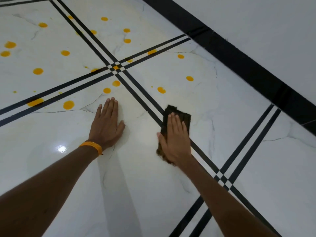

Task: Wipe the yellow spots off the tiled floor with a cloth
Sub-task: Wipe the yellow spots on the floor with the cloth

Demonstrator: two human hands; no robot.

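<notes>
Several yellow spots [68,104] dot the glossy white marble tiled floor [51,142], mostly ahead and to the left, with a few [161,89] ahead of the cloth. My right hand [176,139] lies flat, pressing a dark brown cloth [179,115] onto the floor over a black double stripe. The cloth sticks out beyond the fingertips and at the wrist side. My left hand [106,123] rests flat on the tile with fingers together, palm down, holding nothing; an orange band [92,145] is on its wrist. The nearest spot [107,90] sits just beyond the left fingertips.
Black double stripes [136,93] cross the floor in a grid. A wide black skirting band [239,57] runs along the base of a white wall [256,17] at the upper right. A light glare [61,148] shows on the tile near my left wrist.
</notes>
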